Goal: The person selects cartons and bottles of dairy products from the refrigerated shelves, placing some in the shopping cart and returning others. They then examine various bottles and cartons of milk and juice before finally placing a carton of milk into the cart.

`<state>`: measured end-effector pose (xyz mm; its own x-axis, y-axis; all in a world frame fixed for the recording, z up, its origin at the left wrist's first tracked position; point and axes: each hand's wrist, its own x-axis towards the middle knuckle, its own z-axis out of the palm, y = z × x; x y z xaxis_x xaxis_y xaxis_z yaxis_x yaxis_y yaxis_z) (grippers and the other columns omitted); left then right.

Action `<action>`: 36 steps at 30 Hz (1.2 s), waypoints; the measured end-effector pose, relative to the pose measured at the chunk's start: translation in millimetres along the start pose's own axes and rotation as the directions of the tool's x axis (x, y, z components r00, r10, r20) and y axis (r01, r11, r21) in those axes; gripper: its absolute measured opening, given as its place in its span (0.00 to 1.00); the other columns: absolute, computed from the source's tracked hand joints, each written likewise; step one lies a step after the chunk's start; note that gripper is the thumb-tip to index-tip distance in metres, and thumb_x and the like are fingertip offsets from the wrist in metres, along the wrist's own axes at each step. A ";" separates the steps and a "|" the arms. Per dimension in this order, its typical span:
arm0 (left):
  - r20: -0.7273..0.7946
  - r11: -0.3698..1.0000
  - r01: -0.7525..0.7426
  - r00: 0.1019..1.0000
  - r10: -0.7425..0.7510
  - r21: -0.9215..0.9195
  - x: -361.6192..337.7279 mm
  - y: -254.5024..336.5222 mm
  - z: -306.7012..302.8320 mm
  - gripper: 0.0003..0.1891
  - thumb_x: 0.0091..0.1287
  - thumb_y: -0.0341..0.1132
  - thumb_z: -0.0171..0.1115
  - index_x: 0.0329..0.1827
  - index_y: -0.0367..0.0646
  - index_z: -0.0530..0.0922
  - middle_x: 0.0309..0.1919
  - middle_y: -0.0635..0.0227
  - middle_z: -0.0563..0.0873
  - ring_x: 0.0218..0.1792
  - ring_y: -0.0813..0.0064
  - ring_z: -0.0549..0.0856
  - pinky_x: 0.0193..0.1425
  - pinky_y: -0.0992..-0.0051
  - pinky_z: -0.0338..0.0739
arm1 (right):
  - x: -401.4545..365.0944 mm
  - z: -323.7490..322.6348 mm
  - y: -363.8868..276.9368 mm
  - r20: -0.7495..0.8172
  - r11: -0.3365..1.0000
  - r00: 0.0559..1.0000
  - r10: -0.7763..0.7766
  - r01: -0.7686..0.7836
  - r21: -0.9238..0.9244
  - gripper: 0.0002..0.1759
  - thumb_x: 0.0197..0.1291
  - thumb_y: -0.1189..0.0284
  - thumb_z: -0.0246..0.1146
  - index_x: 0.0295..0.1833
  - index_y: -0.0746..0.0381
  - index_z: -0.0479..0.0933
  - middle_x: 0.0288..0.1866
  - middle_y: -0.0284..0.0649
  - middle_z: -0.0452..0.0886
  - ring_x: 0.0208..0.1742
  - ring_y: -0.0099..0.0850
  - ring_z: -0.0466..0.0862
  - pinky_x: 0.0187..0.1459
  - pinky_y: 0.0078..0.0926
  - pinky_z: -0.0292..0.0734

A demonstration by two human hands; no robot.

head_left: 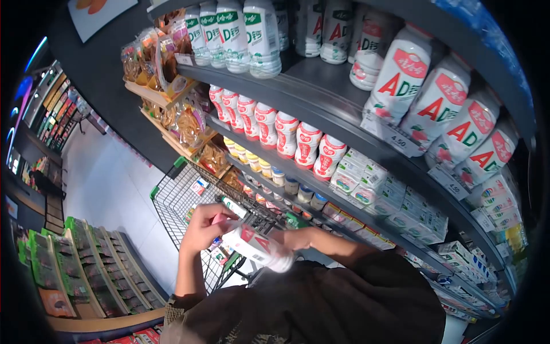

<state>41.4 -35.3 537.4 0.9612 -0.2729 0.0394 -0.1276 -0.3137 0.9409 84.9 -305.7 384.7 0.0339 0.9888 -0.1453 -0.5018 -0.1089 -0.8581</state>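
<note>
I hold a white bottle [258, 246] with a red label in front of my chest. It lies tilted between my 2 hands, above the near edge of a wire shopping cart [177, 198]. My left hand [205, 226] is curled closed around the bottle's cap end, with the fingers wrapped over the top. My right hand [293, 237] is at the base end and mostly hidden behind the bottle, so I cannot tell how firmly it grips.

The cart stands on the pale floor [109, 178], just beside the dark shelf [321, 92]. A row of small red-and-white bottles [286, 137] stands on the middle shelf, with larger AD bottles [435, 109] further right above a price tag [401, 140] reading 4.50. Green-labelled bottles [235, 34] fill the top shelf, and snack bags [183, 126] hang at the shelf's far end.
</note>
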 end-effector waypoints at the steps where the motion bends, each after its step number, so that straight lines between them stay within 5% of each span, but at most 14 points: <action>1: -0.029 0.997 -0.078 0.997 0.077 -0.018 13.3 15.1 6.0 0.16 0.56 0.32 0.68 0.45 0.32 0.86 0.32 0.67 0.87 0.37 0.77 0.84 0.42 0.75 0.76 | -8.2 9.0 -14.3 -0.014 0.999 0.999 -0.041 0.041 -0.009 0.36 0.58 0.61 0.79 0.69 0.62 0.75 0.60 0.39 0.85 0.61 0.28 0.82 0.65 0.31 0.74; 3: -0.106 0.981 -0.114 0.989 0.098 -0.155 30.2 42.1 23.2 0.20 0.61 0.34 0.72 0.54 0.34 0.83 0.41 0.70 0.85 0.45 0.78 0.82 0.51 0.75 0.76 | -30.1 41.7 -45.3 -0.042 0.992 0.992 -0.123 0.122 -0.024 0.38 0.54 0.62 0.81 0.68 0.61 0.75 0.60 0.39 0.85 0.62 0.28 0.82 0.65 0.33 0.74; 4: -0.163 0.963 -0.203 0.971 0.174 -0.180 40.1 54.8 33.9 0.25 0.64 0.35 0.72 0.63 0.34 0.78 0.48 0.69 0.82 0.50 0.78 0.81 0.56 0.73 0.76 | -39.5 60.1 -65.0 -0.235 0.976 0.955 -0.183 0.149 -0.157 0.38 0.53 0.61 0.81 0.67 0.61 0.76 0.58 0.39 0.85 0.60 0.28 0.82 0.64 0.33 0.75; 6: -0.217 0.928 -0.269 0.952 0.216 -0.257 55.1 80.0 53.4 0.36 0.64 0.36 0.73 0.73 0.34 0.68 0.55 0.63 0.79 0.56 0.74 0.80 0.63 0.71 0.75 | -52.3 87.3 -102.1 -0.543 0.900 0.760 -0.357 0.124 -0.419 0.37 0.51 0.61 0.82 0.65 0.61 0.77 0.55 0.38 0.86 0.58 0.27 0.84 0.62 0.33 0.76; 9: -0.186 0.918 -0.359 0.926 0.328 -0.166 73.7 97.9 78.2 0.50 0.61 0.40 0.77 0.80 0.34 0.54 0.61 0.56 0.78 0.63 0.66 0.78 0.68 0.66 0.73 | -61.2 87.3 -122.1 -0.637 0.763 0.466 -0.615 0.147 -0.629 0.33 0.49 0.59 0.83 0.57 0.63 0.80 0.48 0.39 0.88 0.48 0.28 0.87 0.53 0.33 0.81; 10: -0.176 0.940 -0.324 0.936 0.304 -0.104 75.2 106.9 86.6 0.46 0.61 0.38 0.77 0.77 0.34 0.58 0.59 0.58 0.80 0.59 0.70 0.80 0.65 0.68 0.75 | -63.2 83.8 -129.6 -0.599 0.698 0.392 -0.698 0.184 -0.692 0.34 0.49 0.61 0.83 0.58 0.64 0.78 0.47 0.40 0.88 0.47 0.31 0.87 0.52 0.34 0.81; 12: -0.110 0.956 -0.288 0.950 0.292 0.045 80.2 130.4 96.7 0.39 0.62 0.36 0.77 0.72 0.33 0.66 0.54 0.61 0.83 0.51 0.74 0.84 0.60 0.70 0.79 | -77.1 86.2 -149.2 -0.639 0.658 0.305 -0.706 -0.048 -0.751 0.35 0.49 0.62 0.82 0.59 0.66 0.76 0.45 0.42 0.87 0.45 0.34 0.88 0.50 0.36 0.82; 16: -0.190 0.937 -0.348 0.921 0.340 -0.012 107.6 149.5 93.3 0.26 0.59 0.34 0.76 0.56 0.31 0.77 0.43 0.60 0.87 0.45 0.73 0.87 0.52 0.69 0.82 | -86.1 91.4 -169.1 -0.526 0.545 0.186 -0.830 0.066 -0.836 0.42 0.51 0.64 0.80 0.66 0.68 0.67 0.55 0.48 0.81 0.55 0.37 0.84 0.56 0.37 0.79; 20: -0.258 0.868 -0.380 0.916 0.306 -0.319 137.3 171.3 85.4 0.17 0.63 0.35 0.71 0.50 0.34 0.79 0.37 0.68 0.86 0.35 0.78 0.85 0.41 0.74 0.80 | -95.9 83.2 -156.0 -0.430 0.459 0.169 -0.887 0.425 -0.780 0.47 0.64 0.46 0.71 0.74 0.66 0.58 0.62 0.40 0.75 0.53 0.24 0.80 0.49 0.24 0.79; 22: -0.236 0.809 -0.309 0.947 0.216 -0.501 155.0 184.0 82.0 0.16 0.67 0.40 0.66 0.48 0.34 0.80 0.34 0.68 0.86 0.31 0.79 0.85 0.37 0.76 0.78 | -98.5 64.8 -136.4 -0.446 0.499 0.227 -0.866 0.334 -0.799 0.48 0.65 0.38 0.64 0.73 0.65 0.59 0.56 0.41 0.77 0.45 0.21 0.79 0.42 0.20 0.76; 25: -0.126 0.813 -0.192 0.981 0.146 -0.550 180.5 197.9 65.5 0.19 0.68 0.43 0.64 0.48 0.33 0.80 0.34 0.65 0.87 0.31 0.76 0.86 0.37 0.73 0.81 | -103.9 69.6 -125.1 -0.497 0.636 0.400 -0.770 0.425 -0.644 0.40 0.68 0.46 0.66 0.70 0.64 0.63 0.50 0.43 0.78 0.41 0.23 0.80 0.42 0.22 0.77; 29: -0.124 0.795 -0.151 0.988 0.097 -0.587 204.7 225.2 55.7 0.19 0.69 0.46 0.62 0.48 0.36 0.81 0.32 0.63 0.87 0.29 0.70 0.88 0.35 0.69 0.84 | -107.7 52.1 -88.0 -0.514 0.701 0.538 -0.667 0.223 -0.677 0.17 0.72 0.73 0.62 0.63 0.64 0.71 0.41 0.37 0.81 0.40 0.19 0.80 0.39 0.20 0.76; 33: -0.173 0.788 -0.173 0.981 0.085 -0.591 225.3 239.8 51.1 0.20 0.69 0.47 0.63 0.52 0.38 0.80 0.36 0.60 0.87 0.32 0.66 0.89 0.40 0.65 0.86 | -118.5 70.6 -96.3 -0.518 0.673 0.621 -0.589 0.022 -0.739 0.09 0.68 0.72 0.69 0.49 0.63 0.79 0.29 0.27 0.81 0.30 0.13 0.76 0.33 0.17 0.72; 36: -0.226 0.817 -0.232 0.966 0.128 -0.528 245.1 238.5 47.5 0.19 0.71 0.44 0.63 0.56 0.38 0.78 0.44 0.59 0.87 0.40 0.66 0.89 0.47 0.62 0.85 | -123.8 70.8 -92.9 -0.512 0.668 0.664 -0.545 -0.025 -0.743 0.15 0.67 0.61 0.71 0.46 0.61 0.80 0.27 0.31 0.84 0.28 0.20 0.81 0.33 0.21 0.75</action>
<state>234.9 -220.2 755.5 0.9672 -0.0979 0.2342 -0.1980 0.2868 0.9373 66.2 -410.7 517.3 0.7387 0.6635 0.1187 0.3063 -0.1735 -0.9360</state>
